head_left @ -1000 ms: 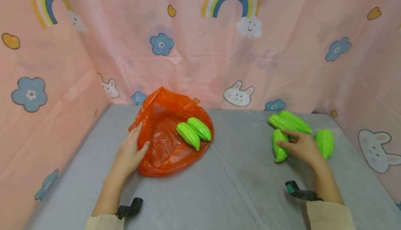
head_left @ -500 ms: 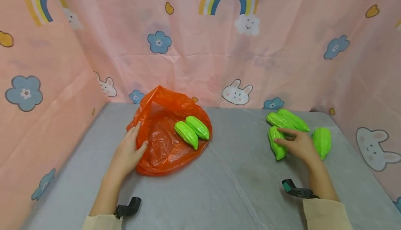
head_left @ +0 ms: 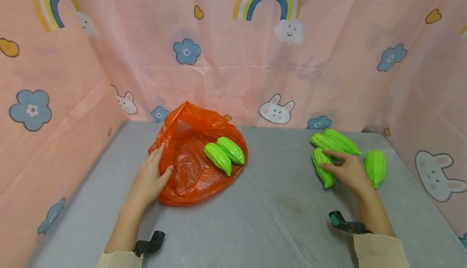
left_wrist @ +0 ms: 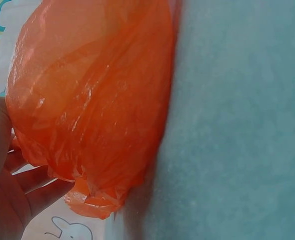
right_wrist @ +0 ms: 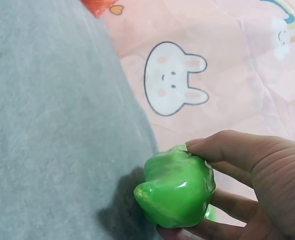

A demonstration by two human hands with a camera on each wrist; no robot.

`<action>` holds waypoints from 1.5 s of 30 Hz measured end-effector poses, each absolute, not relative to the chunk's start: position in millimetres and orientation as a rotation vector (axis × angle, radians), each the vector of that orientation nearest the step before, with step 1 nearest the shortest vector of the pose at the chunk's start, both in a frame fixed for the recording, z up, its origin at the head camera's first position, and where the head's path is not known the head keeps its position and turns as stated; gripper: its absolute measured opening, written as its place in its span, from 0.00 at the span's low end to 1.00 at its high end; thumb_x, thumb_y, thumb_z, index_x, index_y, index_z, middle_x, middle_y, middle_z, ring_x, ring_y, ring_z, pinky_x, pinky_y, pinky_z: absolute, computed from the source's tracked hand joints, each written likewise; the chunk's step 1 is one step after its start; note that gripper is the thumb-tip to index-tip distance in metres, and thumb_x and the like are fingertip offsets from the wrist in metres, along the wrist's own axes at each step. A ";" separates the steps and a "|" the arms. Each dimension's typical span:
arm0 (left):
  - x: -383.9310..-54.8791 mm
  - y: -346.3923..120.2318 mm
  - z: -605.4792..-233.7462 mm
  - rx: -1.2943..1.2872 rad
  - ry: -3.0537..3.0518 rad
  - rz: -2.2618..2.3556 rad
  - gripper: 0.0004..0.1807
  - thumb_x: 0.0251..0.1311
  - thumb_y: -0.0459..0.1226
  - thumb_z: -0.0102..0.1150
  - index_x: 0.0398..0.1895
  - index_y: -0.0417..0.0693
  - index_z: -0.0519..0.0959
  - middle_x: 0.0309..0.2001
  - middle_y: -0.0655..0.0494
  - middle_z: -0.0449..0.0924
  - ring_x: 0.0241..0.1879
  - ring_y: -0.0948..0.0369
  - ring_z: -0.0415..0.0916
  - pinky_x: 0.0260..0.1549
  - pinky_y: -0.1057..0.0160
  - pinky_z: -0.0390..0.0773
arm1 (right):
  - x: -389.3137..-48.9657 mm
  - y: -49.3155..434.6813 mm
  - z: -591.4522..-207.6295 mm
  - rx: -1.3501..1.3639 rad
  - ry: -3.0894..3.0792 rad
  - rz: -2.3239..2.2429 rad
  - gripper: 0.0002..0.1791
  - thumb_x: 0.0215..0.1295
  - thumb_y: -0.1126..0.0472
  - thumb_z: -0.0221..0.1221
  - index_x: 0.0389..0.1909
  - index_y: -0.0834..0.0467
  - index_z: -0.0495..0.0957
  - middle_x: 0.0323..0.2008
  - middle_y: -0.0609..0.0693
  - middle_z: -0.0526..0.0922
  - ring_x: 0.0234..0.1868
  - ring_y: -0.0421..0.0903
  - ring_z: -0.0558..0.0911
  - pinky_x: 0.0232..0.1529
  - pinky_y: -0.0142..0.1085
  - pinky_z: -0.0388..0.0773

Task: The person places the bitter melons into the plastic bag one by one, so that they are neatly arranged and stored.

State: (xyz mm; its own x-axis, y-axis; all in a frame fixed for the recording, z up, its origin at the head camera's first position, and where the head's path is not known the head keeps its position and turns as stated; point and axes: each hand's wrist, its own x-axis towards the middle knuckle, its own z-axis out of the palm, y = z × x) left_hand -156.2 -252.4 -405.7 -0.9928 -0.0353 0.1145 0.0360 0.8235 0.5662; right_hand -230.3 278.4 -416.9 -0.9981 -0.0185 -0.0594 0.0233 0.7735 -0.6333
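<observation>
My left hand (head_left: 146, 182) touches the left side of an orange plastic bag (head_left: 182, 197), its fingers straight and spread in the left wrist view. The bag's mouth gapes on the table. Two bright green bitter melons, a nearer one (head_left: 218, 158) and a farther one (head_left: 231, 150), lie side by side at its right part. Over to the right, my right hand (head_left: 350, 172) holds another bitter melon (head_left: 322, 166) between thumb and fingers. In the right wrist view this bitter melon (right_wrist: 177, 187) points its tapered end at the camera, with a shadow beside it.
Behind my right hand, two bitter melons (head_left: 337, 141) lie together near the back of the grey table (head_left: 233, 231). One more bitter melon (head_left: 375, 168) lies to its right. A pink printed curtain (head_left: 226, 81) encloses the back and sides.
The bitter melon in my right hand has tilted slightly, its far end swinging left. My left hand and the bag stay nearly as they were; the head view shifts a little.
</observation>
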 end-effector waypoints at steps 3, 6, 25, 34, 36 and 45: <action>-156.5 -252.8 -406.4 -0.011 -2.885 -0.879 0.42 0.71 0.40 0.56 0.82 0.44 0.48 0.77 0.33 0.56 0.74 0.35 0.58 0.70 0.32 0.60 | -231.1 275.6 -416.1 -0.001 2.889 -1.068 0.39 0.66 0.40 0.64 0.70 0.60 0.72 0.68 0.76 0.68 0.62 0.72 0.76 0.51 0.57 0.83; -156.7 -251.1 -407.3 -0.027 -2.892 -0.865 0.42 0.70 0.40 0.56 0.82 0.44 0.48 0.77 0.34 0.56 0.74 0.35 0.59 0.70 0.33 0.61 | -231.3 272.7 -413.9 -0.015 2.880 -1.080 0.39 0.65 0.39 0.63 0.71 0.58 0.71 0.68 0.75 0.68 0.63 0.73 0.75 0.52 0.58 0.82; -157.7 -240.7 -411.4 -0.049 -2.866 -0.944 0.42 0.70 0.40 0.57 0.81 0.43 0.49 0.76 0.36 0.58 0.74 0.38 0.61 0.71 0.35 0.62 | -228.5 227.5 -383.7 -0.215 2.880 -1.227 0.33 0.68 0.46 0.64 0.70 0.56 0.73 0.72 0.65 0.68 0.65 0.71 0.75 0.51 0.51 0.85; -157.4 -241.5 -411.0 -0.039 -2.873 -0.949 0.42 0.70 0.41 0.56 0.82 0.44 0.48 0.77 0.37 0.57 0.75 0.38 0.59 0.71 0.34 0.62 | -228.0 186.6 -366.7 -0.336 2.861 -1.409 0.30 0.66 0.53 0.66 0.68 0.55 0.75 0.71 0.60 0.72 0.63 0.69 0.78 0.50 0.54 0.85; -157.1 -241.5 -410.7 -0.032 -2.876 -0.948 0.42 0.70 0.41 0.56 0.82 0.45 0.48 0.78 0.38 0.56 0.75 0.38 0.59 0.71 0.34 0.62 | -228.5 177.6 -365.9 -0.376 2.847 -1.444 0.29 0.66 0.55 0.66 0.67 0.54 0.76 0.70 0.58 0.74 0.62 0.68 0.79 0.49 0.53 0.86; -157.2 -241.8 -408.9 -0.019 -2.881 -0.943 0.42 0.70 0.41 0.56 0.82 0.46 0.48 0.78 0.39 0.56 0.75 0.38 0.59 0.71 0.34 0.62 | -232.8 140.5 -366.4 -0.541 2.802 -1.533 0.26 0.65 0.59 0.67 0.65 0.56 0.78 0.67 0.56 0.77 0.61 0.64 0.81 0.50 0.53 0.86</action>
State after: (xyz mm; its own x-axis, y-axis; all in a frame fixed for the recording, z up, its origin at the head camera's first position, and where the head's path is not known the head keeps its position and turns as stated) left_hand -157.2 -241.8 -408.9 -0.9939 -0.0219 0.1080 0.0462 0.8069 0.5889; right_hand -232.8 140.5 -366.4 -0.9396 -0.2415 0.2425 -0.3344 0.4976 -0.8004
